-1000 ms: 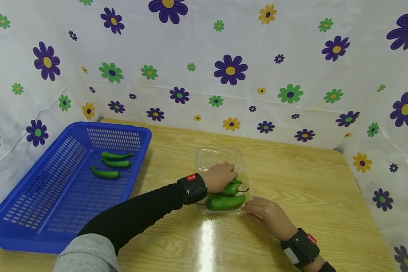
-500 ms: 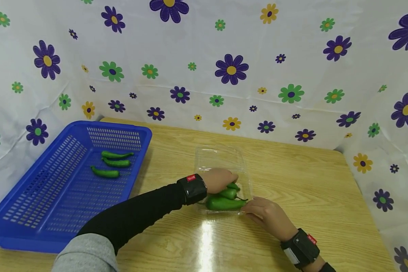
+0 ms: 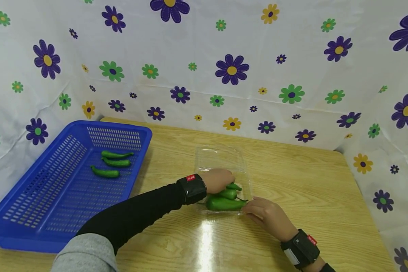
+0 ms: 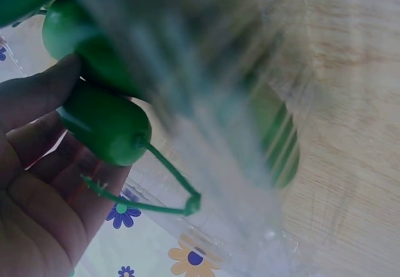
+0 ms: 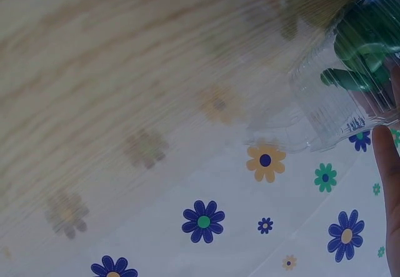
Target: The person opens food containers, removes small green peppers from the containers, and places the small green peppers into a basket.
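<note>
A clear plastic container (image 3: 220,156) lies open on the wooden table (image 3: 299,177), with several green peppers in its near half. My left hand (image 3: 220,179) reaches into it, fingers curled over the upper peppers. In the left wrist view the thumb and fingers (image 4: 37,164) wrap a stemmed green pepper (image 4: 107,124). A larger pepper (image 3: 224,204) lies just in front of that hand. My right hand (image 3: 263,211) touches the container's near right corner; the right wrist view shows one straight finger (image 5: 386,183) beside the ribbed container wall (image 5: 331,120).
A blue perforated basket (image 3: 146,130) sits at the left of the table and holds three slim green peppers (image 3: 105,173). A flower-print cloth (image 3: 231,70) walls the table at the back and both sides. Bare wood shows to the right of the container.
My left hand's fingers have curled down round the upper peppers, which shifted slightly. The right hand has stayed at the container's corner.
</note>
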`<state>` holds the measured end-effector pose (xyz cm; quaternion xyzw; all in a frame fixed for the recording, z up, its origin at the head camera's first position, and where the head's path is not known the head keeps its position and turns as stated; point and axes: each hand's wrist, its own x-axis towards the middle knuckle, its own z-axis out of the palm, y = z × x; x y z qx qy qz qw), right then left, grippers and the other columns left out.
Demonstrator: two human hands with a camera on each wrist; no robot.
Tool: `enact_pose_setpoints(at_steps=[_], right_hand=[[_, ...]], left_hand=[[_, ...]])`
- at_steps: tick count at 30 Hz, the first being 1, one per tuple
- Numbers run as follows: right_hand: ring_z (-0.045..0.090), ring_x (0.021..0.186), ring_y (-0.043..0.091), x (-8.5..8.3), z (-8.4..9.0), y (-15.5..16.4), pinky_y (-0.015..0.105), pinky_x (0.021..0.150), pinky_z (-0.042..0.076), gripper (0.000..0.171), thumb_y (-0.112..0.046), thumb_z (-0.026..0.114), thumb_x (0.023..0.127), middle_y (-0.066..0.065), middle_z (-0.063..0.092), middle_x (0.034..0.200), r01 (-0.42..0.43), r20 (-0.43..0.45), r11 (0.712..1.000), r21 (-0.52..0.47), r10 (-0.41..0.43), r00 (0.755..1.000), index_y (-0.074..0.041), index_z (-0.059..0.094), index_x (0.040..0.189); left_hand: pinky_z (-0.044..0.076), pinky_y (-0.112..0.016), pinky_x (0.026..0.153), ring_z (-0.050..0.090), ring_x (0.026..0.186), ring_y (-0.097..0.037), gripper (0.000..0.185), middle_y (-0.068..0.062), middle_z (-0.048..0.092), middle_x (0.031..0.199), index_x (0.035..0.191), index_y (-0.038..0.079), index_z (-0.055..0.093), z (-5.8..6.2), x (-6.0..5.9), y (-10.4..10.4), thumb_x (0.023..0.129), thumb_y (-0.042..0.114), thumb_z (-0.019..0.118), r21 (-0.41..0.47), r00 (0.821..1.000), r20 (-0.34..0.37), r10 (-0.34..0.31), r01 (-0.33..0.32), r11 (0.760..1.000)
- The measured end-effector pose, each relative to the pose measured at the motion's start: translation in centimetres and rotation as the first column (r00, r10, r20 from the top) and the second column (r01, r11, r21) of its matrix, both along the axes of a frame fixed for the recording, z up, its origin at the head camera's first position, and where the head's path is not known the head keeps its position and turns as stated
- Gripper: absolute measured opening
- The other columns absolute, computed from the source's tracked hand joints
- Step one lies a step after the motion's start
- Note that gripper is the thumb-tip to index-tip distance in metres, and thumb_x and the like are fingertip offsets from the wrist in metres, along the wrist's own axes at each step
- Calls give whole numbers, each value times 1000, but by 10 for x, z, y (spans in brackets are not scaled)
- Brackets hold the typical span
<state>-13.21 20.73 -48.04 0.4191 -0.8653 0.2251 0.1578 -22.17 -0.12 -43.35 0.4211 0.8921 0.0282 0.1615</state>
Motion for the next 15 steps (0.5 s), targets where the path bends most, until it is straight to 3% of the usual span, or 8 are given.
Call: enact_pose_setpoints(at_steps=[15], right_hand=[[66, 86, 10, 1, -1, 0, 34, 88, 54, 29, -2, 82, 64, -5, 70, 88, 10, -11, 1000, 5, -10, 1000, -13, 73, 89]], left_hand=[[46, -23, 71, 56, 80, -12, 10, -2, 65, 92, 96, 9, 65, -3, -3, -1, 88, 5, 62, 69, 997, 25, 69, -71, 995]])
